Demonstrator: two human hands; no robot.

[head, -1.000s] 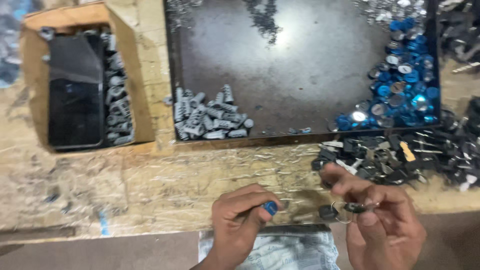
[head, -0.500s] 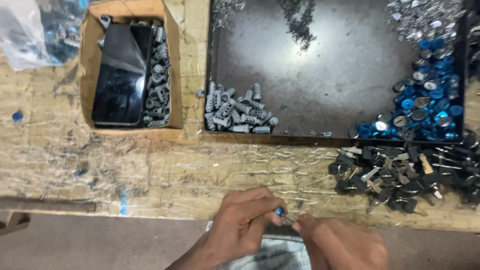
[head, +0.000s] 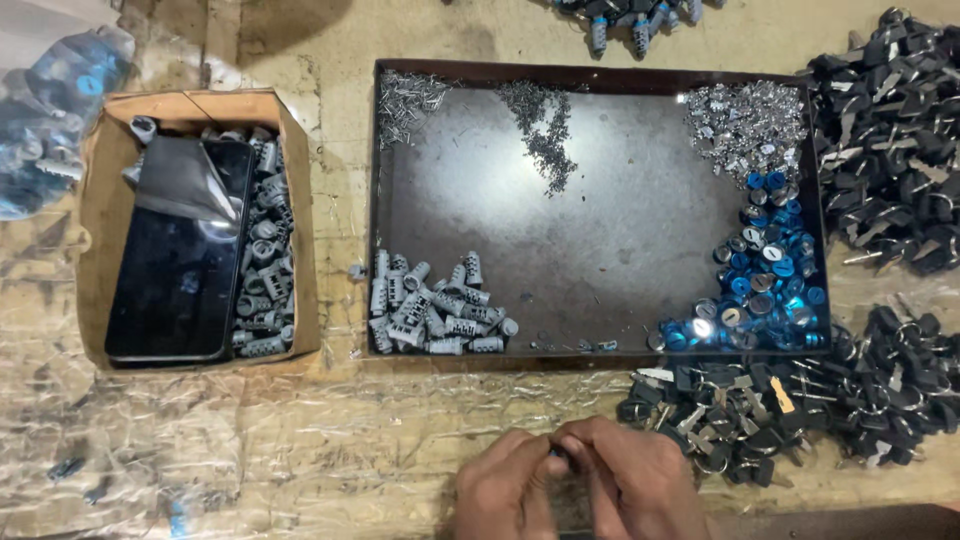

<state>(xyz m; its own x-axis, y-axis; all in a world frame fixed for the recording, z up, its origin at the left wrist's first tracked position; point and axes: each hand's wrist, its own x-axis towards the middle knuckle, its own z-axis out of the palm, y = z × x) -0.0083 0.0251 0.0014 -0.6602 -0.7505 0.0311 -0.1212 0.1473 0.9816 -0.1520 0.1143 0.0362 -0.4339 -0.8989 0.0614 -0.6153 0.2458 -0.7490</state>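
We see our left hand (head: 505, 488) and right hand (head: 635, 485) pressed together low over the surface (head: 400, 440), fingers curled shut around a small dark part (head: 556, 455); only a sliver shows, so its shape is unclear. Just right lie black keys (head: 720, 410). Beyond sits a dark tray (head: 600, 220) with grey cylinders (head: 430, 310) and blue caps (head: 765, 280).

Only the person's two hands show, at the lower edge of the view. The left hand (head: 510, 490) and the right hand (head: 635, 485) are both bare, without gloves, rings or a watch. No sleeve or cuff reaches the visible wrists. The fingers (head: 600, 445) have short nails.
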